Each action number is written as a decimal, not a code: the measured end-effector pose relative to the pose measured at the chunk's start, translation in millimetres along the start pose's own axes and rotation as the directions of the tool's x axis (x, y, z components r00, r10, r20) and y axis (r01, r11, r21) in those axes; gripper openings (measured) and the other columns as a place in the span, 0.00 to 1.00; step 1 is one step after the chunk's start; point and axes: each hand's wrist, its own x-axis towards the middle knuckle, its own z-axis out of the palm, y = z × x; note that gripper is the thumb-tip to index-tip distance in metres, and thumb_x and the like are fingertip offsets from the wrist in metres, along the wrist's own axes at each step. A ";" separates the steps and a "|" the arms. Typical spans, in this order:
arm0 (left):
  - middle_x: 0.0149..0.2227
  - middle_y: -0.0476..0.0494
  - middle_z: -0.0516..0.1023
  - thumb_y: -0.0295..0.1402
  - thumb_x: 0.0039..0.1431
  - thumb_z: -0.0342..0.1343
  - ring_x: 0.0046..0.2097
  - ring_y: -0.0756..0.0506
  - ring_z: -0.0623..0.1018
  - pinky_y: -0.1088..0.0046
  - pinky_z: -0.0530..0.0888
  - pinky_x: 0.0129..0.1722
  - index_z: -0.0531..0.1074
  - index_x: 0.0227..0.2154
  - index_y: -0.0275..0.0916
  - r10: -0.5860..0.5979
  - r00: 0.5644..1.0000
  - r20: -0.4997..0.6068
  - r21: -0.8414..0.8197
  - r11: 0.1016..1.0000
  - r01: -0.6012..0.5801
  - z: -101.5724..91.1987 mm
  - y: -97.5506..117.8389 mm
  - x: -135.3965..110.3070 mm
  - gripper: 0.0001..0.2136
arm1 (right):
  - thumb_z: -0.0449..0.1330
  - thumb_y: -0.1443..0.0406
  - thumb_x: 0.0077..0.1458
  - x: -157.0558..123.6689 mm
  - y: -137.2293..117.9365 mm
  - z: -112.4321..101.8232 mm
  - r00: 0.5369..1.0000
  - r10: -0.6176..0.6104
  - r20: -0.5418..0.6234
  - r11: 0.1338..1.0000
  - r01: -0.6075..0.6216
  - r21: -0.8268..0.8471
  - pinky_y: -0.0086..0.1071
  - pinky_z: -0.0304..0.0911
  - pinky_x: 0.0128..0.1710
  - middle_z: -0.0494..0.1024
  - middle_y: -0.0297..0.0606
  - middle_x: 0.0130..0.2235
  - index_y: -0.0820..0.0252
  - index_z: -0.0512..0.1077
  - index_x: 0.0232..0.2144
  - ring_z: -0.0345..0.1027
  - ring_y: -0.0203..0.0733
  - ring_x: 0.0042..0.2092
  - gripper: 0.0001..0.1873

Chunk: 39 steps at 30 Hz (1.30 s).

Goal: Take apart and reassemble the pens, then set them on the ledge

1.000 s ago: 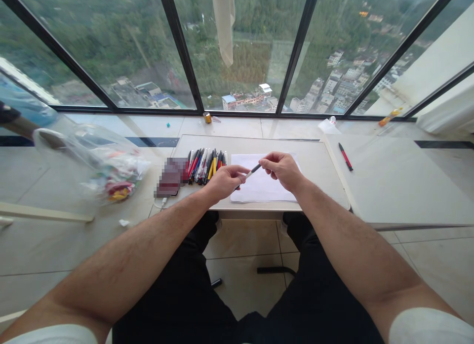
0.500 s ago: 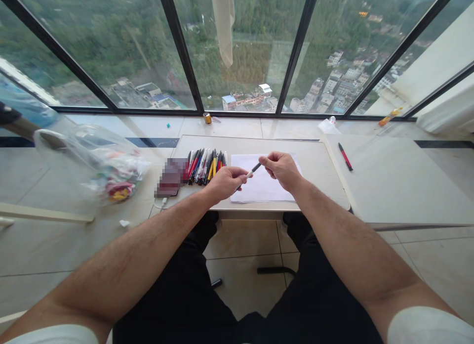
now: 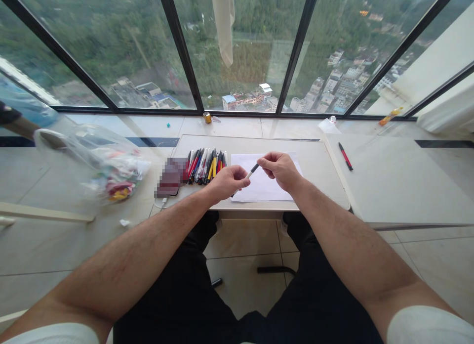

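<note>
Over the white paper [image 3: 264,188], a pen [image 3: 251,172] with a pale barrel and dark ends is held at a slant between both hands. My left hand [image 3: 231,182] is closed around its lower part, with thumb and fingers pressed together. At the upper dark end, my right hand [image 3: 277,169] pinches the pen between thumb and forefinger, other fingers curled. Just left of the paper lies a row of several pens [image 3: 205,167] in red, black, yellow, blue and clear.
The pens and paper rest on a low white table [image 3: 314,161]. A red and black pen [image 3: 345,156] lies on another pale board [image 3: 400,186] to the right. Left are a blurred-out object [image 3: 171,177] and a plastic bag [image 3: 118,171]. A can [image 3: 207,117] stands by the window.
Both hands keep hold of the pen. The right hand has shifted very slightly left with the pen's upper end, and the left hand's fingers have moved a little on the barrel.
</note>
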 end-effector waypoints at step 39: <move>0.26 0.44 0.76 0.42 0.42 0.68 0.26 0.51 0.71 0.74 0.65 0.27 0.76 0.28 0.33 -0.133 0.982 -0.131 -0.369 0.926 0.076 11.1 -2.0 7.3 0.17 | 0.64 0.62 0.50 -8.0 11.0 8.9 0.937 -0.333 -0.107 0.894 0.277 -0.351 0.30 0.66 0.31 0.79 0.35 0.30 0.56 0.75 0.34 0.71 0.37 0.30 0.08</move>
